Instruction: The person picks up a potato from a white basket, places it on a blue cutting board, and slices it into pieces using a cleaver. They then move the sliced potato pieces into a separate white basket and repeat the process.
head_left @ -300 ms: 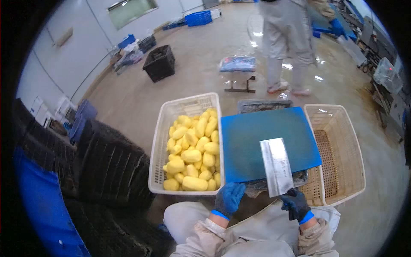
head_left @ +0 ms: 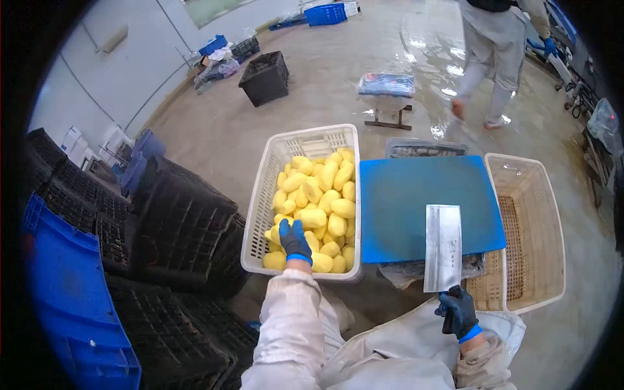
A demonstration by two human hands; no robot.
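My left hand (head_left: 294, 240), in a blue and dark glove, reaches over the near part of a white basket (head_left: 248, 224) full of peeled yellow potatoes (head_left: 312, 188). Its fingers lie against the potatoes; whether they grip one cannot be made out. My right hand (head_left: 457, 313), gloved the same way, is closed round the dark handle of a wide cleaver (head_left: 443, 250). The cleaver's blade points away from me, over the near right part of a blue cutting board (head_left: 422, 195).
Right of the board stands a white basket (head_left: 559, 247) with a brown-stained bottom. Black crates (head_left: 182, 227) and a blue crate (head_left: 84, 312) are at the left. Ahead are a low stool (head_left: 387, 84), a black crate (head_left: 265, 81) and a walking person (head_left: 494, 45).
My left hand has moved from the board's near edge left and forward onto the potatoes. My right hand still holds the cleaver. The other person has stepped to the right.
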